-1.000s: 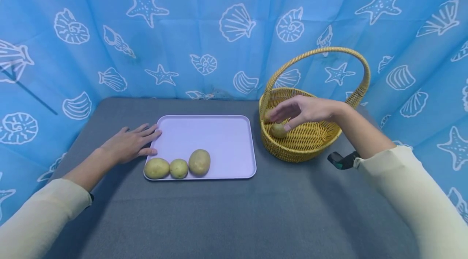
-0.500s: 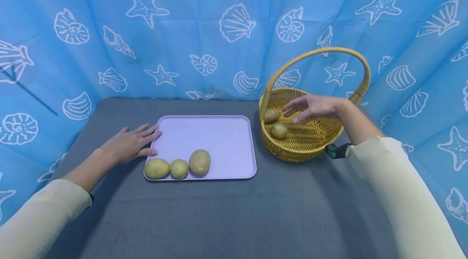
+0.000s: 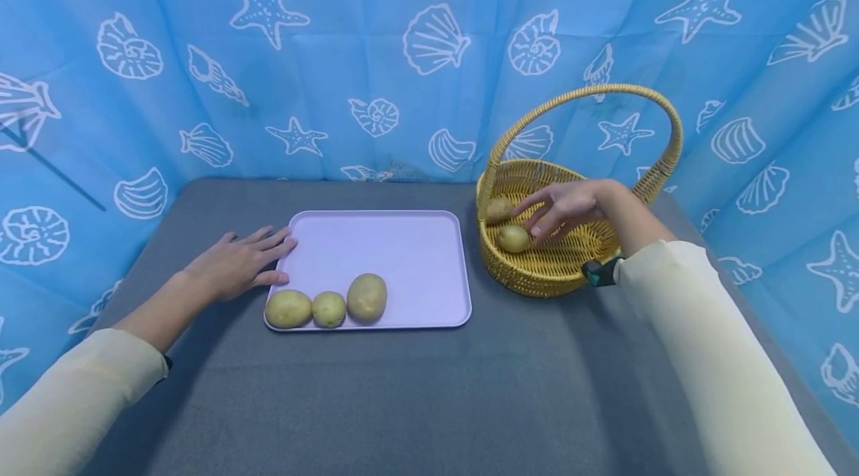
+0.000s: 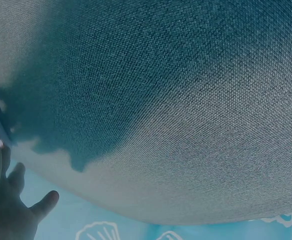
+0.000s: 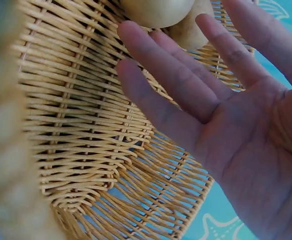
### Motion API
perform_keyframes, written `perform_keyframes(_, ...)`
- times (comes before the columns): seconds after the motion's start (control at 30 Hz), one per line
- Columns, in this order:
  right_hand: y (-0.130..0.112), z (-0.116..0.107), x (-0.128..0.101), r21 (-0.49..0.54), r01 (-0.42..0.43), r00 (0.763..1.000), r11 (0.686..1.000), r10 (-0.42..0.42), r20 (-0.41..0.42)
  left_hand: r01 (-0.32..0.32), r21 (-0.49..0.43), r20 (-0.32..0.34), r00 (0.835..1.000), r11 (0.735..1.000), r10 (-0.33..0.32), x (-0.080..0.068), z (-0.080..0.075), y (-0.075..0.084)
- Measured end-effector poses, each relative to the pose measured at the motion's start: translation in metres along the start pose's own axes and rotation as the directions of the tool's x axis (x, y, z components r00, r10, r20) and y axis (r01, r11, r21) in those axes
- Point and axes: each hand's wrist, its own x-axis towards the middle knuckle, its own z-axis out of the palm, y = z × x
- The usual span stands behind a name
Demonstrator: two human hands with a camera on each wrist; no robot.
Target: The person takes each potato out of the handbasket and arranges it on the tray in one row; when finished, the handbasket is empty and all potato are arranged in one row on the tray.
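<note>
My right hand (image 3: 564,209) reaches into the yellow wicker basket (image 3: 530,286), fingers extended and parted. Its fingertips come right beside a small round potato (image 3: 513,239), and a second potato (image 3: 499,210) lies behind that one against the basket's left wall. In the right wrist view the palm (image 5: 256,135) faces the camera, with nothing in the grasp. My left hand (image 3: 235,264) is spread flat at the left edge of the lilac tray (image 3: 423,267), fingertips over its rim. Along the tray's near edge sit an oval potato (image 3: 288,309), a small round potato (image 3: 329,309) and a larger potato (image 3: 367,298).
The basket's tall handle (image 3: 597,90) arches above my right hand. A grey cloth (image 3: 403,401) covers the table. Behind it hangs a blue curtain (image 3: 335,51) printed with shells and starfish. The left wrist view shows mostly grey cloth and the hand's shadow.
My right hand drew back from the basket's potatoes to the right, uncovering the rear one, then came down again toward the small round potato. The left hand and the tray stay put.
</note>
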Motion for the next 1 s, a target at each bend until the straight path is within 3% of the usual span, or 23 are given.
perform_keyframes(0.47, -0.021, 0.005, 0.011, -0.095, -0.037, 0.988, 0.995, 0.051, 0.145, -0.001, 0.001, 0.021, 1.000, 1.000, 0.001, 0.000, -0.003, 0.001)
perform_keyframes(0.63, -0.027, 0.006, 0.019, -0.074, -0.041, 0.982, 0.996, 0.054, 0.182, 0.003, -0.006, 0.022, 1.000, 1.000, -0.003, -0.001, -0.005, 0.002)
perform_keyframes(1.0, -0.033, 0.018, 0.034, -0.136, -0.036, 0.995, 0.990, 0.049, 0.092, 0.010, -0.011, 0.033, 0.999, 1.000, -0.009, 0.000, -0.004, 0.002)
